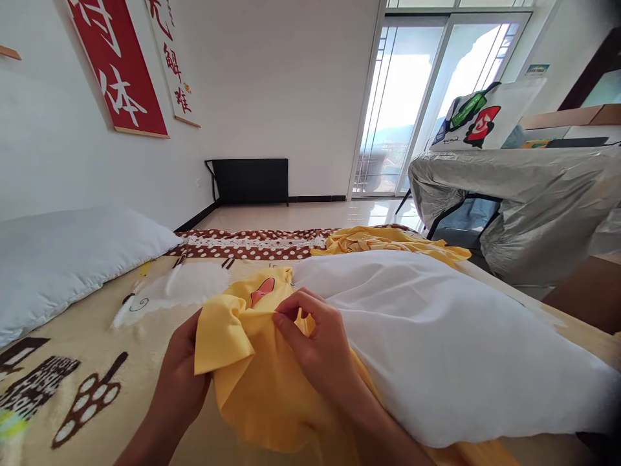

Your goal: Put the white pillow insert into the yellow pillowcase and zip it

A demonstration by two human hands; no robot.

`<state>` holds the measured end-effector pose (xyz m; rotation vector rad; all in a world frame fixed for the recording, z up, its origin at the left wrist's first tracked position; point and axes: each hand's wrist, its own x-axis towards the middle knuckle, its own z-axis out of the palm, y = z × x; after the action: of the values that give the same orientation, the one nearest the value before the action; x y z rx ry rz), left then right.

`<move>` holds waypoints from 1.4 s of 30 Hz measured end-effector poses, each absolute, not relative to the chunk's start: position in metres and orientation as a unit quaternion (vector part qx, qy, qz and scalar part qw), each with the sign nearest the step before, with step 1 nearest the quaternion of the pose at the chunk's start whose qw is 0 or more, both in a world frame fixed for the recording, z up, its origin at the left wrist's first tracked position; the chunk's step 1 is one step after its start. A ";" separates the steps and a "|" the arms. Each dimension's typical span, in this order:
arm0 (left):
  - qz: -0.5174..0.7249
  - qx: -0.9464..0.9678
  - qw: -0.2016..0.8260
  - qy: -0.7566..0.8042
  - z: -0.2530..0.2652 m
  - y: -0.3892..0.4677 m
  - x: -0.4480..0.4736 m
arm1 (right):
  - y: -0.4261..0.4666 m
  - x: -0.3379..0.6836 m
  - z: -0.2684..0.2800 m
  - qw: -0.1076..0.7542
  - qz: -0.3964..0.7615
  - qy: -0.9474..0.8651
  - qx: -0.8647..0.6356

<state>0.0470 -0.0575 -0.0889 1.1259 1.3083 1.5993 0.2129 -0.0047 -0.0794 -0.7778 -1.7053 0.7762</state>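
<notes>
Both hands hold a yellow pillowcase (272, 382), bunched and folded, with a pink printed patch near its top. My left hand (183, 369) grips its left side, and the fingers are partly hidden behind the cloth. Thumb and fingertips of my right hand (317, 343) pinch a fold near the middle. Just to the right lies a plump white pillow (451, 343), its left edge close to my right hand. Some yellow cloth shows beneath the pillow's lower edge, but how the two meet is hidden.
A patterned beige blanket (140, 349) covers the bed. Another white pillow (72, 259) lies at left, and crumpled yellow fabric (388, 241) at the far edge. Beyond stand a black folded item (250, 181) and a plastic-covered table (524, 175) bearing a bag (485, 116) and boxes.
</notes>
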 end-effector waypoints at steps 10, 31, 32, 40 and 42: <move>0.537 0.523 0.432 0.502 -0.087 -0.050 0.046 | -0.001 0.220 -0.079 0.540 0.217 -0.732 -0.355; 0.480 0.667 0.216 0.527 -0.105 -0.034 0.041 | 0.010 0.209 -0.093 0.512 0.315 -0.723 -0.340; 0.471 0.682 0.217 0.515 -0.105 -0.035 0.044 | 0.008 0.208 -0.093 0.512 0.312 -0.727 -0.335; 0.509 0.688 0.164 0.491 -0.097 -0.035 0.035 | 0.006 0.212 -0.088 0.518 0.303 -0.727 -0.333; 0.514 0.692 0.148 0.484 -0.095 -0.035 0.028 | 0.007 0.217 -0.086 0.516 0.302 -0.723 -0.345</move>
<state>0.0283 -0.0350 -0.0950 1.9916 1.3933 1.4787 0.2165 0.0069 -0.0863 -0.8291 -1.7361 0.7254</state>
